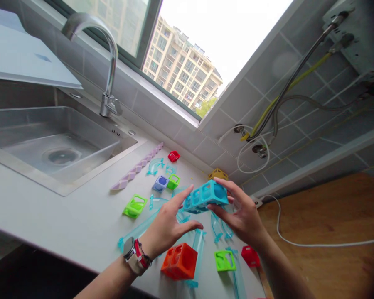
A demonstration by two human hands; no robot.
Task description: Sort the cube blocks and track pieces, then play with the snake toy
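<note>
Daylight comes through the window (180,68) in the upper centre of the frame, and below it we hold both our hands over a white countertop (90,220). Our right hand (235,207), right of the centre, grasps a blue three-cell block (205,197) by its right end, with the thumb below and the fingers above. This block is raised and tilted near the centre of the frame. Our left hand (171,220) is spread, its thumb apart from the block and its index finger at the left end; we cannot tell if this fingertip touches. On the left wrist we wear a wristwatch (129,248) and a red bracelet (140,251).

At the lower centre we see an orange double block (180,261), beside a clear turquoise track (200,245). To the right of them lie a lime-green block (220,261) and a red block (250,256). Left of the centre we find a green block (134,206), and higher up a periwinkle block (160,183), a curved track (156,165) and a lilac faceted strip (137,169). The steel sink (90,120) and its chrome faucet (111,70) occupy the upper left.
</note>
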